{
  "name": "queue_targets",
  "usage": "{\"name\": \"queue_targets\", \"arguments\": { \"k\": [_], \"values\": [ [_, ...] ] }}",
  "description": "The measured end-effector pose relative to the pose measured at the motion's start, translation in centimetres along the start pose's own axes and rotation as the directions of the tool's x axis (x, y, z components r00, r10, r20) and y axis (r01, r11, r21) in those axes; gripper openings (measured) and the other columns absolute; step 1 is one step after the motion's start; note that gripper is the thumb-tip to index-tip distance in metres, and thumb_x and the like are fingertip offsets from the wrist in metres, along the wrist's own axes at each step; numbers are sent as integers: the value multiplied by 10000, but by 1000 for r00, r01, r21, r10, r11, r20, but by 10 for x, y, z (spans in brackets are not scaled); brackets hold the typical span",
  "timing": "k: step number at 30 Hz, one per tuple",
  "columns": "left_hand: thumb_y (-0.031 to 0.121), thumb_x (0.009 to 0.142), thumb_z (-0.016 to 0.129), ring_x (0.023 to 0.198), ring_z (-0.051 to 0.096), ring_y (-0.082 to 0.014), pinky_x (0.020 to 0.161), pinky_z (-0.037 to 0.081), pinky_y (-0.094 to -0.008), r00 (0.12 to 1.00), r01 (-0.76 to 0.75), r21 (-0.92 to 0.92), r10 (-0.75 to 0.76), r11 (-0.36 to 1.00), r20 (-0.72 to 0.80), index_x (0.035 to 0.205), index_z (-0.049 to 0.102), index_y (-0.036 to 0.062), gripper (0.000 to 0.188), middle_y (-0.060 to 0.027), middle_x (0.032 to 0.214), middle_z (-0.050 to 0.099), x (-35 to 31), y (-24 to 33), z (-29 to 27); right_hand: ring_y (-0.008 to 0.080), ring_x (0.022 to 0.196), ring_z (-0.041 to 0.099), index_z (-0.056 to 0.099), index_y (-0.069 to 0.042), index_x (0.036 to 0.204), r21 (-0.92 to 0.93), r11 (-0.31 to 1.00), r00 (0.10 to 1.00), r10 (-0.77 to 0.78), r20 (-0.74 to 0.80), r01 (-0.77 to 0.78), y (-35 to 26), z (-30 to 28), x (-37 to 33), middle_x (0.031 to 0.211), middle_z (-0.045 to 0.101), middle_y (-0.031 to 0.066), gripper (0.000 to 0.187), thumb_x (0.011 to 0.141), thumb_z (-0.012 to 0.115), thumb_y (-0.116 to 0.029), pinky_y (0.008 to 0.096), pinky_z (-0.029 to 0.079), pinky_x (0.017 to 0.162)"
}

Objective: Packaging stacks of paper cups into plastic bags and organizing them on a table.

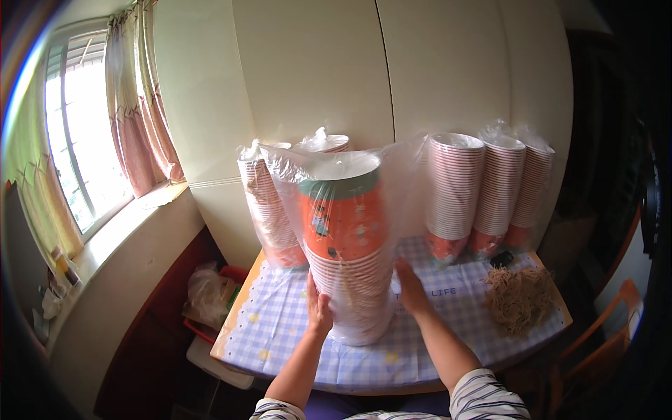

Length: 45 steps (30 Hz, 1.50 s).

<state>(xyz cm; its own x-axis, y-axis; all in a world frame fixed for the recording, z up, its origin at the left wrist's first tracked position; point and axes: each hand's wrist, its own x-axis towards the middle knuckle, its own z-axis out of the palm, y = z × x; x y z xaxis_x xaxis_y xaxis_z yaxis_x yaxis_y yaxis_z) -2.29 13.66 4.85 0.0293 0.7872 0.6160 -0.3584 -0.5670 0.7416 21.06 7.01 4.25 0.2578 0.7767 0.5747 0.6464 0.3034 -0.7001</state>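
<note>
A tall stack of paper cups (343,224) in a clear plastic bag (406,189) stands upright on the table before me. The top of the stack shows an orange printed cup with a green band and a white opening, with many pale rims below it. The loose end of the bag spreads wide around the top. My left hand (320,311) lies against the lower left side of the bagged stack, fingers stretched out. On the other side, my right hand (411,285) is open beside the bag, its fingers extended; whether it touches the plastic is unclear.
More bagged cup stacks (455,189) stand at the back right, and others (266,203) at the back left. A heap of brown string (519,299) and a small black object (501,260) lie on the checked tablecloth (280,336). Beside the table are a red basket (234,273) and a wooden chair (616,315).
</note>
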Motion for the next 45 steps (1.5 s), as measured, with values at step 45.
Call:
{"name": "queue_targets", "arguments": {
  "k": [45],
  "values": [
    [353,860,587,1058,458,-293,937,377,-434,438,703,-570,-890,425,-125,1300,372,92,554,-94,1185,452,-117,-16,-24,353,993,577,533,19,1099,-438,730,797,-602,-49,524,-162,-132,161,1064,592,200,477,782,722,-283,382,467,860]
  ]
}}
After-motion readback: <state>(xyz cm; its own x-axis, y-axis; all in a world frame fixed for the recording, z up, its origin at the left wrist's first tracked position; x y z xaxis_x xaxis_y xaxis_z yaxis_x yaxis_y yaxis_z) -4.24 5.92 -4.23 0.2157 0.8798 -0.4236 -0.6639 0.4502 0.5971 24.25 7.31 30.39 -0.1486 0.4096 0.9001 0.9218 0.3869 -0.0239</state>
